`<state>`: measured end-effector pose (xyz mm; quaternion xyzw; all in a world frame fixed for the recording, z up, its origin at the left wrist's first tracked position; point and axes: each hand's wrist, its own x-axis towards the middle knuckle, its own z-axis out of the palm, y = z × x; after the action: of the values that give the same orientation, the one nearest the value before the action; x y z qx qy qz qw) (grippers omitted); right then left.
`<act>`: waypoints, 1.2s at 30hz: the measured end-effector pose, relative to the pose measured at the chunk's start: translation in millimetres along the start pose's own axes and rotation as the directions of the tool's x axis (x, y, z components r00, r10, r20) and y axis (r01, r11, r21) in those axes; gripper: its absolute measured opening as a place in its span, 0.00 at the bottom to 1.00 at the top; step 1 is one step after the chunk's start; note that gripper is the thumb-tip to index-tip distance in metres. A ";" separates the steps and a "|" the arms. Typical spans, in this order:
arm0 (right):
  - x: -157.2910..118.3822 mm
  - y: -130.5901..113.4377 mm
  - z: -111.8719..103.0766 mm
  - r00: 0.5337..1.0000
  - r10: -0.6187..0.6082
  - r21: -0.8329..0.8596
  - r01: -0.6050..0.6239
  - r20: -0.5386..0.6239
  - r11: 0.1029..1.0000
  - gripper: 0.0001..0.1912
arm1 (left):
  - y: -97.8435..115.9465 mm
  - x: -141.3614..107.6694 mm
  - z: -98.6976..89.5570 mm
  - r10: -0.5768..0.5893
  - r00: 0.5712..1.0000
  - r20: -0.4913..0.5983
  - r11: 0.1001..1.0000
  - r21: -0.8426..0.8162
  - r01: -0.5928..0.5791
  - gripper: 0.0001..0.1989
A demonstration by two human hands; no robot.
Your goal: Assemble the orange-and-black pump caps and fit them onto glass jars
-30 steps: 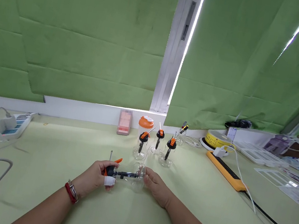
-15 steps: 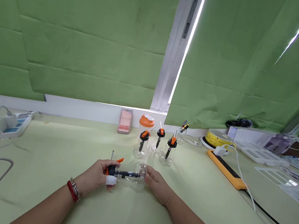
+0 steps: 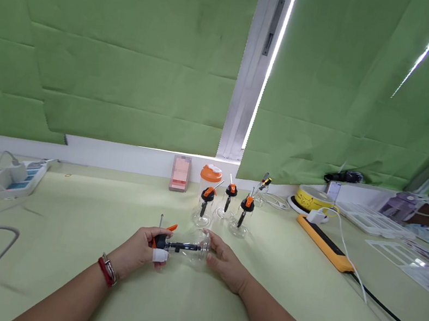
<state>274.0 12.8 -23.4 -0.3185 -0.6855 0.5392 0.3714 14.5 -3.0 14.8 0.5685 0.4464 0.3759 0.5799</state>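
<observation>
A clear spray bottle (image 3: 191, 247) lies sideways just above the green bench (image 3: 58, 244), held between both hands. The left hand (image 3: 140, 250) has its grip clenched on the black-and-orange trigger head (image 3: 161, 239), its thumb capped in white tape. The right hand (image 3: 226, 262) grasps the bottle's clear base. Just behind stand 3 upright spray bottles (image 3: 226, 209) and an orange-lidded jar (image 3: 210, 176). An orange power strip (image 3: 324, 245) lies to the right.
</observation>
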 end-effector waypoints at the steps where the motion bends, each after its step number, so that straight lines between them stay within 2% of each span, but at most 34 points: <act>1: 0.8 -0.7 1.1 1.000 0.002 -0.008 -0.002 -0.011 1.000 0.37 | -0.9 0.2 0.0 -0.001 1.000 0.004 1.000 0.003 0.001 0.27; 5: 2.4 -7.0 5.0 1.000 -0.010 -0.069 0.008 -0.026 0.998 0.29 | -3.8 0.0 0.2 -0.004 1.000 0.021 1.000 -0.010 0.005 0.27; 8: 1.6 -9.1 5.0 1.000 -0.018 -0.072 0.017 -0.014 0.997 0.28 | -4.7 0.3 -0.8 0.003 1.000 0.021 1.000 -0.029 -0.003 0.26; 10: 0.3 -7.2 3.0 1.000 -0.022 -0.039 0.021 -0.005 0.999 0.29 | -4.9 1.3 -2.4 0.013 1.000 0.001 0.999 -0.043 -0.013 0.26; 13: -1.3 -2.0 -0.7 1.000 -0.020 -0.005 0.020 0.016 1.000 0.39 | -5.9 3.1 -4.9 0.023 0.999 -0.024 0.998 -0.060 -0.025 0.26; 15: -1.1 1.0 -1.7 1.000 -0.011 -0.009 0.011 0.016 1.000 0.42 | -7.2 3.6 -5.6 0.020 1.000 -0.015 0.998 -0.055 -0.020 0.27; 20: 1.7 -1.6 2.7 0.999 0.038 0.024 -0.037 -0.035 0.999 0.36 | -8.1 2.9 -2.5 0.016 1.000 0.004 0.999 -0.038 -0.016 0.27; 26: 1.5 -12.1 6.3 0.999 -0.001 -0.023 0.000 -0.035 1.000 0.28 | -5.1 2.5 -1.5 0.019 0.999 0.032 1.000 -0.003 -0.018 0.26; 29: -0.2 -9.2 3.8 1.000 0.005 0.030 -0.005 0.003 1.000 0.32 | -5.3 2.1 -3.0 0.026 0.999 0.023 1.000 -0.004 -0.026 0.26; 33: -2.3 -3.4 -0.1 0.999 0.009 0.065 -0.012 0.049 0.998 0.45 | -6.8 2.5 -3.6 0.021 1.000 -0.008 1.000 -0.004 -0.021 0.26; 36: -2.1 -4.6 -0.2 0.999 0.021 0.062 -0.024 0.047 0.998 0.43 | -7.9 2.9 -3.0 0.015 1.000 -0.022 1.000 -0.002 -0.015 0.27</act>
<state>275.0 10.1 -19.2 -0.3019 -0.6732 0.5716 0.3590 12.0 0.1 6.8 0.5670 0.4479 0.3869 0.5729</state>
